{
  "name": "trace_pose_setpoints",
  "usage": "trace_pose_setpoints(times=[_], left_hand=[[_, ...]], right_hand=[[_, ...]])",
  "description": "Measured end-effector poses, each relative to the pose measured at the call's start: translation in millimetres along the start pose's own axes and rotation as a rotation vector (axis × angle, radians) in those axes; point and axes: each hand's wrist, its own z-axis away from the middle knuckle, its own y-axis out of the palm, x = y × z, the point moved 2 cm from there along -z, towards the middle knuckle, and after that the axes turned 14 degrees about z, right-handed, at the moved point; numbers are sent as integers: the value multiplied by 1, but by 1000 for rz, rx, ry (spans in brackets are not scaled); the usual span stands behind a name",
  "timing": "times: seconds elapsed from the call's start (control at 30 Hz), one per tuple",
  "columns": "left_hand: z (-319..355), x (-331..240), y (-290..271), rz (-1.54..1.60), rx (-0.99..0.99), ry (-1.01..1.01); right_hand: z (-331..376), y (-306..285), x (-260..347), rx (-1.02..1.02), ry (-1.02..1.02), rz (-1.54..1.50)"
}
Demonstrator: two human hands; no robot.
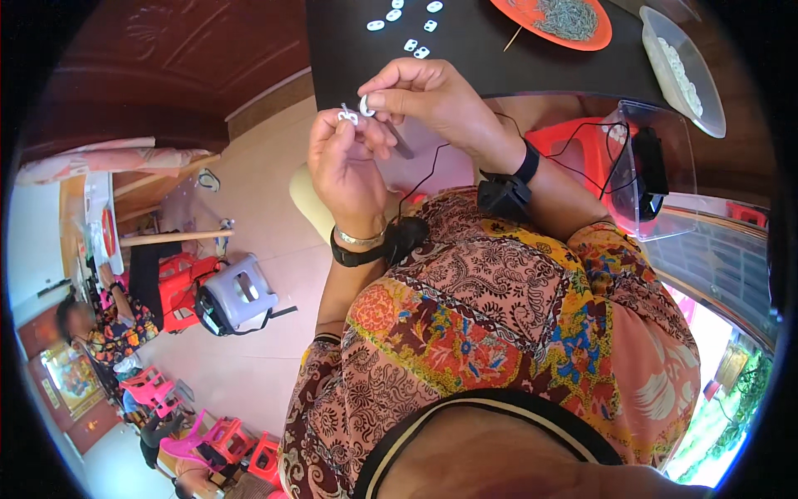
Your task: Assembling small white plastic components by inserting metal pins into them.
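My left hand (349,162) is closed, pinching a small white plastic piece (347,117) with holes between thumb and finger. A thin grey metal pin or screw (344,107) sticks up at that piece. Just to the right, my right hand (432,93) pinches another small white rounded piece (365,106) between thumb and forefinger. The two pieces are close together, and I cannot tell whether they touch. Both hands are raised at the near edge of a dark table (474,71). Several white oval pieces (393,15) with two holes each lie on the tabletop beyond them.
At the far right an orange plate (507,10) holds a heap of grey metal pins, with a thin stick (513,39) beside it. A translucent tray (706,116) holds white pieces. Below stand a red stool (544,141) and a clear box (677,220) with cables. Another person (108,333) sits at left.
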Motion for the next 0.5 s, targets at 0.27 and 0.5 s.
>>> trace_pose_setpoints(times=[0.27,0.5], left_hand=[[-4,-1,-4,74,-11,25],[-5,-2,-3,122,-39,-4]], right_hand=[[2,0,-2,-65,75,-57],[2,-1,-5,-12,64,-57]])
